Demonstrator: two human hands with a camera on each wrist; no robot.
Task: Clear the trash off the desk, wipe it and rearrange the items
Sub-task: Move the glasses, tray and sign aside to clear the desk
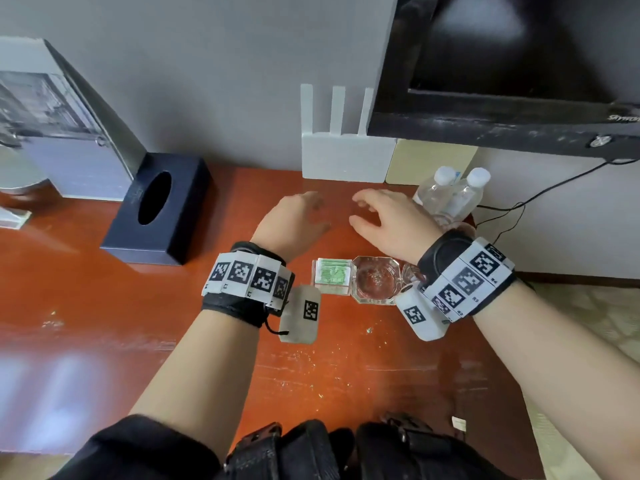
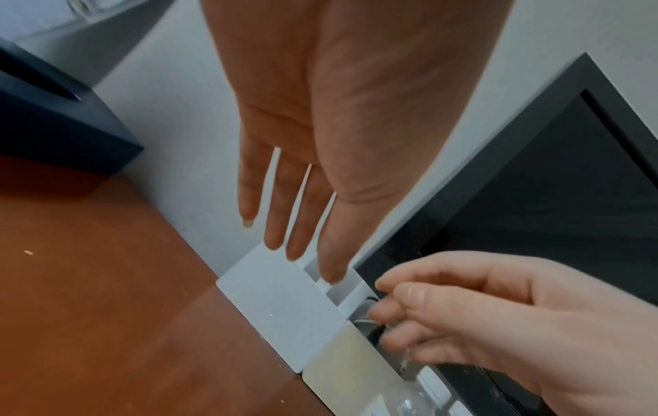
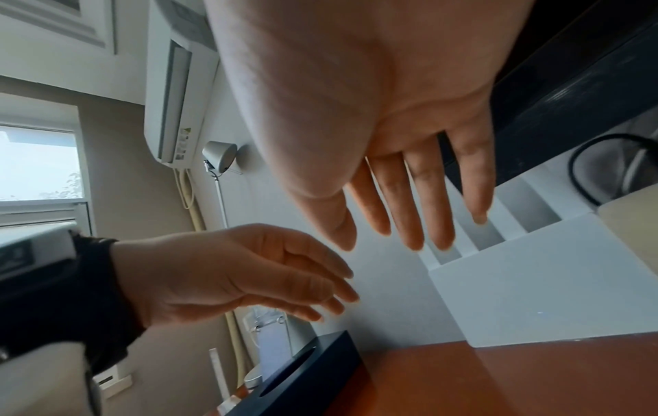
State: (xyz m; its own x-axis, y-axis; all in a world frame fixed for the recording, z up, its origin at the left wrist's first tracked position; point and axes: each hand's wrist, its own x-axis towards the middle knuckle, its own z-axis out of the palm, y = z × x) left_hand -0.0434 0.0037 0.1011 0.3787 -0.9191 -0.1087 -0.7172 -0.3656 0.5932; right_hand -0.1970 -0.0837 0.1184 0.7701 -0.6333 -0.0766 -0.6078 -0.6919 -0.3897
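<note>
I see both of my hands hovering over the far middle of the reddish desk (image 1: 104,306), holding nothing. My left hand (image 1: 294,223) has its fingers (image 2: 274,214) straight and slightly apart; my right hand (image 1: 384,220) has fingers loosely spread. Straight ahead of both, against the wall, stands a white router (image 1: 346,159), its long side running left to right; both hands seem about equally near it. Two water bottles (image 1: 450,195) stand right of my right hand. Nearer me sit a glass ashtray (image 1: 375,280), apparently empty, and a green-printed packet (image 1: 332,275) touching its left side. A dark tissue box (image 1: 156,209) lies far left.
</note>
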